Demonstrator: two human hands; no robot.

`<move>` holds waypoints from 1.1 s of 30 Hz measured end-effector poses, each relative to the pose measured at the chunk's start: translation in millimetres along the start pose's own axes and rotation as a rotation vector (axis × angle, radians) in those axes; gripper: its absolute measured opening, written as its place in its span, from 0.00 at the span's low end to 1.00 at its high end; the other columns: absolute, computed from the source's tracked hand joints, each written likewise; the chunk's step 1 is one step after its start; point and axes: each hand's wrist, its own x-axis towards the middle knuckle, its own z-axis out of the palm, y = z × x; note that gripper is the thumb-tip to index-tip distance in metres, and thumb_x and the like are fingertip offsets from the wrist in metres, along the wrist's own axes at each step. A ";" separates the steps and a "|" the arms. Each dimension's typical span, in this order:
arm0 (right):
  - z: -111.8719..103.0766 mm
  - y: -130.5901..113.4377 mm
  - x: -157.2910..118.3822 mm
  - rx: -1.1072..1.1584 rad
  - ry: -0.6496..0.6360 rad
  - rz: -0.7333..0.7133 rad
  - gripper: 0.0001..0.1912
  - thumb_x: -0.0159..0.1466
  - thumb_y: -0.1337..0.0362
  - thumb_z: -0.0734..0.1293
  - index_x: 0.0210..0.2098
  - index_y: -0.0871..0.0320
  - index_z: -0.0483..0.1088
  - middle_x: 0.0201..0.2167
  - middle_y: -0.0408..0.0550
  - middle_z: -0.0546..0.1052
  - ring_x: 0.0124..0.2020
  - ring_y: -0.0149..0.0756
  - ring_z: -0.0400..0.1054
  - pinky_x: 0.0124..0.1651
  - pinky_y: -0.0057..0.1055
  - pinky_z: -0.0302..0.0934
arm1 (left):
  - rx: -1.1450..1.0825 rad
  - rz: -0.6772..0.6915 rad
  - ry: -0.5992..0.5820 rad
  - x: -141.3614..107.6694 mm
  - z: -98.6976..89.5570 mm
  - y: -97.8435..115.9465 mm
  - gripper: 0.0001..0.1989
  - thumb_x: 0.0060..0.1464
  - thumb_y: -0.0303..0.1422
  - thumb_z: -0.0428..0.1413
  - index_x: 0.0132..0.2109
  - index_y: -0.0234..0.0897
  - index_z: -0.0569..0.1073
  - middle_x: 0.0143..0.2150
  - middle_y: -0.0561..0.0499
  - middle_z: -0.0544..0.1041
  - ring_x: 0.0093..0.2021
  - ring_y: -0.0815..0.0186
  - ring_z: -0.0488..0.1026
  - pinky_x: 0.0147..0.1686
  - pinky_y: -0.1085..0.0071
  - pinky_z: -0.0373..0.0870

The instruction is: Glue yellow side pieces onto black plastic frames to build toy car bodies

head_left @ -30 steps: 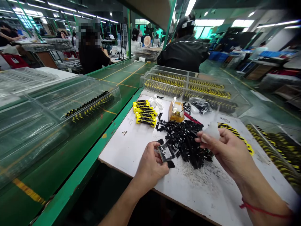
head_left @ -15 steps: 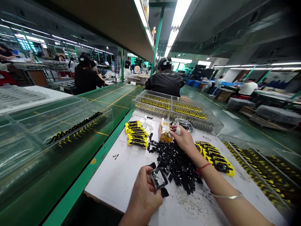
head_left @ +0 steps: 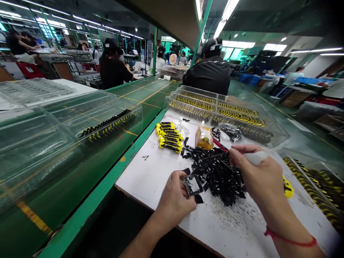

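My left hand (head_left: 178,195) is closed around the edge of a small dark rectangular part with a silvery inner face (head_left: 193,185), held tilted over the table; black strip ends stick out on either side of it. Wrapped in my right hand (head_left: 259,179) is a small white squeeze bottle (head_left: 257,157), partly hidden by the fingers. Thin dark lines run near those fingertips, too fine to name. Below the fingers and beside the left hand lies a heap of small black pieces (head_left: 217,172).
Yellow-and-black parts (head_left: 170,138) lie in a row behind the heap, near an amber block (head_left: 204,139) and a red stick (head_left: 220,145). Clear trays (head_left: 113,104) stand left, at the back and right. A green conveyor edge (head_left: 107,195) runs along the left. A person in black (head_left: 209,71) sits ahead.
My right hand has drawn back from the amber block, to the right and nearer, with the white bottle now lying in its palm. My left hand keeps its hold. The camera view has shifted.
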 end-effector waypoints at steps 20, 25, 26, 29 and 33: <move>27.6 13.1 -35.4 0.212 -0.288 0.130 0.14 0.56 0.52 0.70 0.37 0.54 0.70 0.20 0.40 0.71 0.22 0.29 0.62 0.25 0.25 0.55 | -0.032 0.016 -0.016 -2.6 -2.0 2.1 0.28 0.40 0.21 0.57 0.50 0.39 0.60 0.39 0.51 0.71 0.27 0.72 0.71 0.26 0.76 0.70; 15.8 17.3 -35.2 0.330 -0.256 0.183 0.15 0.55 0.54 0.71 0.38 0.54 0.70 0.21 0.40 0.70 0.22 0.30 0.62 0.24 0.25 0.55 | -0.042 0.000 -0.032 -2.5 -3.1 2.7 0.29 0.40 0.22 0.57 0.50 0.40 0.59 0.36 0.53 0.71 0.26 0.73 0.71 0.26 0.77 0.70; 13.1 20.1 -35.6 0.351 -0.264 0.193 0.15 0.55 0.54 0.71 0.39 0.53 0.70 0.21 0.40 0.70 0.23 0.30 0.62 0.24 0.25 0.55 | -0.041 -0.001 -0.031 -2.2 -3.1 2.5 0.29 0.40 0.22 0.57 0.51 0.40 0.59 0.36 0.53 0.71 0.26 0.73 0.71 0.26 0.77 0.70; 6.7 29.2 -38.9 0.394 -0.309 0.224 0.15 0.55 0.56 0.72 0.39 0.53 0.70 0.23 0.40 0.71 0.24 0.30 0.62 0.25 0.25 0.56 | -0.033 -0.004 -0.029 -1.1 -3.2 2.9 0.28 0.40 0.22 0.57 0.50 0.40 0.60 0.35 0.53 0.72 0.26 0.72 0.71 0.25 0.77 0.70; 4.3 32.1 -47.7 0.369 -0.366 0.251 0.14 0.56 0.55 0.71 0.39 0.53 0.69 0.21 0.40 0.70 0.23 0.30 0.61 0.24 0.25 0.55 | -0.016 -0.022 -0.024 -0.9 -4.4 6.0 0.28 0.40 0.22 0.57 0.50 0.38 0.60 0.36 0.52 0.72 0.26 0.72 0.71 0.27 0.76 0.70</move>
